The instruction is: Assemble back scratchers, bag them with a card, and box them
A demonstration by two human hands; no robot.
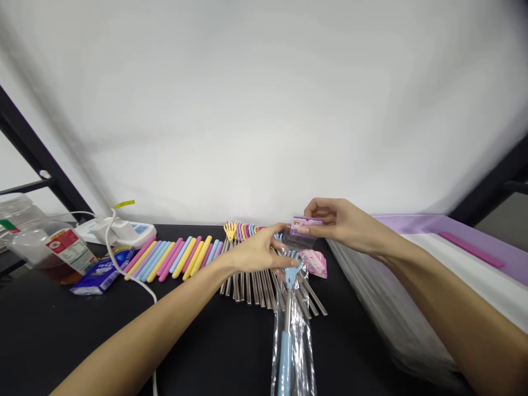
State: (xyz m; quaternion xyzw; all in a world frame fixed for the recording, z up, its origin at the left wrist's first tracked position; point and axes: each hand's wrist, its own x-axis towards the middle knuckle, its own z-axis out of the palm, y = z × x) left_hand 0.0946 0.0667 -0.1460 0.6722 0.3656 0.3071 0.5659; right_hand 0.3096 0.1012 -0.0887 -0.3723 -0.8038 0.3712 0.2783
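My right hand (342, 223) pinches a small pink-purple header card (306, 224) at the top of a clear plastic sleeve (292, 335). Inside the sleeve lies a blue back scratcher (287, 308) with a claw head and a metal shaft. My left hand (259, 250) is closed on the sleeve's top, just left of the card. Under both hands a row of metal-shafted scratchers (256, 286) with coloured claw heads lies on the black table (214, 346).
Coloured handles (175, 257) in pink, yellow and blue fan out to the left. A power strip (119, 231) with a white cable, a blue packet (101, 272) and a plastic jar (37, 242) sit far left. A stack of clear sleeves (383, 297) and a purple-edged tray (466, 247) lie right.
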